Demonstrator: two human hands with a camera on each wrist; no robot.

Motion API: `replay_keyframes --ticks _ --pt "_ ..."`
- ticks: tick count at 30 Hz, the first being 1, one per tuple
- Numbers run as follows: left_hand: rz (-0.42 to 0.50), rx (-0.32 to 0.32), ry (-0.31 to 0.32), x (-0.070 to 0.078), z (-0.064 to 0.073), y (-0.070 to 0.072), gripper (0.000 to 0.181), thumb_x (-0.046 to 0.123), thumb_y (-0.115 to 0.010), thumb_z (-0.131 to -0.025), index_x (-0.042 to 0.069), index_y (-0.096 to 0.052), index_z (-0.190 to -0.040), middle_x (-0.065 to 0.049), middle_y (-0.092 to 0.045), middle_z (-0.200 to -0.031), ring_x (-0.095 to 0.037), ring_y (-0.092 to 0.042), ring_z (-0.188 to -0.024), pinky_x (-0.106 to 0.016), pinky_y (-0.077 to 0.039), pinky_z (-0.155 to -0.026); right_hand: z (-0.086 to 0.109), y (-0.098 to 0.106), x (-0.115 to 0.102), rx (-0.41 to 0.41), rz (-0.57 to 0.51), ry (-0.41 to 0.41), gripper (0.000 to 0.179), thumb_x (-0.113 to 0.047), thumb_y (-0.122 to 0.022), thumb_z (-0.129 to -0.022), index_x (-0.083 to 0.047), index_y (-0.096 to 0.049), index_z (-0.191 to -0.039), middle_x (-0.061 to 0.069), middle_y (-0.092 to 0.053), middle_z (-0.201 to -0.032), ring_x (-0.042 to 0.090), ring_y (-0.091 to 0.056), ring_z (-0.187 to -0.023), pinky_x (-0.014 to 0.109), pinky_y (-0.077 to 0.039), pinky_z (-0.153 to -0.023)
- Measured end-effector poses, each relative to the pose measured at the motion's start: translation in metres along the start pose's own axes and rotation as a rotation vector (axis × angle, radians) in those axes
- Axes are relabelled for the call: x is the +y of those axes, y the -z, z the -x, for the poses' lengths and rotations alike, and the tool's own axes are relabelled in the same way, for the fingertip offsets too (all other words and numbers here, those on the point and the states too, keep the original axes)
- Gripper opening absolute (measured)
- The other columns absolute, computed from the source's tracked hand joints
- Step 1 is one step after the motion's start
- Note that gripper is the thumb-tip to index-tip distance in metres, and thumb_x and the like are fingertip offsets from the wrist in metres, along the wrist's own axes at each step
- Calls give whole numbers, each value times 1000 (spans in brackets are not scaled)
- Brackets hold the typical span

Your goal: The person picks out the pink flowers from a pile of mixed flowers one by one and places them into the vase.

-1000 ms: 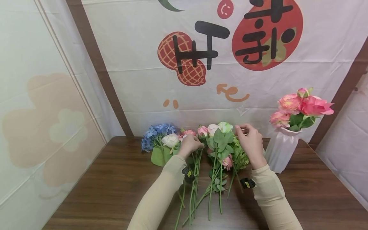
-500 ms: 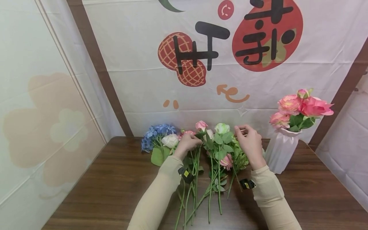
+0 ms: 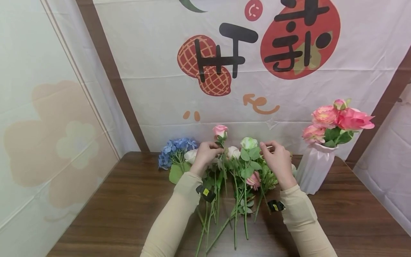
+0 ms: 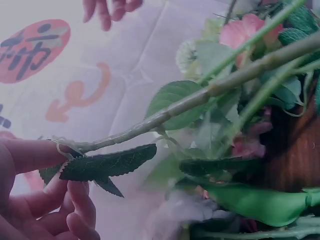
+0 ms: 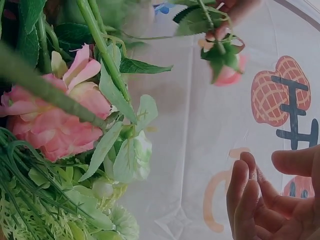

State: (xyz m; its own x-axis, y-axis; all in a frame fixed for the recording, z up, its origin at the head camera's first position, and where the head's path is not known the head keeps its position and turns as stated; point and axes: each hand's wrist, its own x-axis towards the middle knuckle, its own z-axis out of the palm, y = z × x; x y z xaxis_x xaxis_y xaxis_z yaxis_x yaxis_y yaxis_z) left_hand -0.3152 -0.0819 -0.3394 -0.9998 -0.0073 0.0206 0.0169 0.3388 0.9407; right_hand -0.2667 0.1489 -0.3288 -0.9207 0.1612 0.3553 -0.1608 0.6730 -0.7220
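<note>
Left of the white vase (image 3: 316,167), the left hand (image 3: 204,154) pinched the pink rose (image 3: 220,130) between its fingers just below the bloom, probably to keep it clear of the loose flowers (image 3: 233,152). Nearer the vase, the right hand (image 3: 277,159) held nothing, fingers loosely bent, thumb apart. Left of the vase, crossed stems (image 3: 235,228) on the desk (image 3: 118,203) looked likely to snag; a blue hydrangea (image 3: 178,147) lay farthest from it.

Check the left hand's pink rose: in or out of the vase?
Out: the left hand pinches the pink rose, apart from the white vase.
</note>
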Motion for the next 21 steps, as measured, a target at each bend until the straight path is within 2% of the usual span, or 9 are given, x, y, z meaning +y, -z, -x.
replay_keyframes --ticks 7,13,18,21 --pt "-21 37 -51 14 5 7 15 15 -69 -85 2 -71 -94 -10 -68 -92 -22 -62 -81 -30 -48 -70 -1 -1 1 -29 -14 4 42 -45 -48 -96 -9 -65 -108 14 -72 -93 26 -70 -77 28 -48 -55" --pt "65 33 -93 24 12 12 16 11 -66 -86 0 -70 -97 -10 -67 -92 -20 -61 -80 -45 -51 -82 0 -3 1 -60 13 2 46 -48 -46 -96 -8 -65 -110 15 -71 -97 23 -70 -76 28 -48 -55" --pt "67 57 -127 33 19 17 14 12 -66 -87 1 -69 -94 -6 -63 -82 -18 -59 -75 -45 -50 -78 1 -4 -1 -70 33 1 50 -52 -45 -95 -10 -66 -110 12 -72 -95 22 -69 -76 30 -48 -57" --pt "71 66 -141 39 22 20 14 14 -67 -87 1 -69 -92 -6 -63 -81 -20 -60 -77 -44 -51 -77 1 -3 -2 -69 41 9 52 -53 -44 -95 -10 -67 -112 12 -73 -95 22 -69 -78 33 -50 -61"
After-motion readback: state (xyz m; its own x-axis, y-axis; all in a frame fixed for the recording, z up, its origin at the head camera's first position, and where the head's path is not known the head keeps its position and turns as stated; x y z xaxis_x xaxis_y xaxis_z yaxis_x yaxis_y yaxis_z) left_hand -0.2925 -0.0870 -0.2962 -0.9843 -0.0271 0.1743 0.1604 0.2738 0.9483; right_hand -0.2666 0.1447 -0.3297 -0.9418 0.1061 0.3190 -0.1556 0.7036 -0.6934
